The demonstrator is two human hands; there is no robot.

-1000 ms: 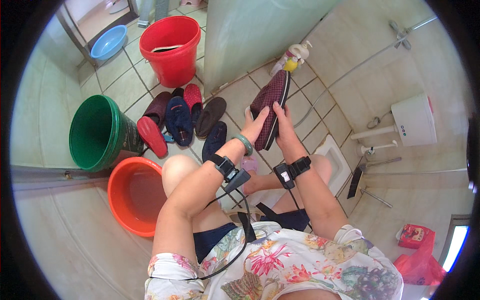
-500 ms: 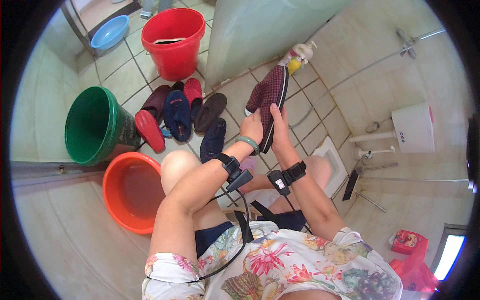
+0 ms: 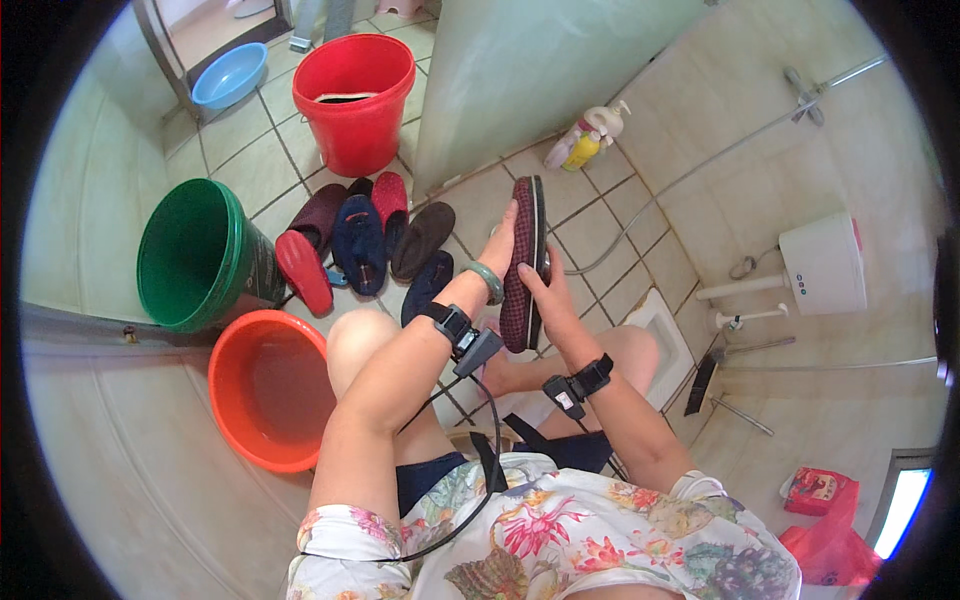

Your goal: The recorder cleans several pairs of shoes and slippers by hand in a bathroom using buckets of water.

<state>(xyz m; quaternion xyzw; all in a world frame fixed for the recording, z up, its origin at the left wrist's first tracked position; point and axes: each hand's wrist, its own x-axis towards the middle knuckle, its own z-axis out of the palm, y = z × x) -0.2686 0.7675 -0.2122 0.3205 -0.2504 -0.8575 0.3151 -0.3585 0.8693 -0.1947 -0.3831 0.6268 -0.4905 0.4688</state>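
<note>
Both hands grip a dark red checked fabric slipper (image 3: 521, 262) upright above the tiled floor (image 3: 240, 140): left hand (image 3: 502, 243) flat against its side, right hand (image 3: 549, 296) wrapped around its sole edge. More slippers (image 3: 360, 238) lie near a green plastic bucket (image 3: 195, 255).

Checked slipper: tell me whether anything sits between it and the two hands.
Nothing visible does. The left hand and the right hand both press directly on the checked slipper, held on edge above the tiled floor, apart from the slippers lying there.
</note>
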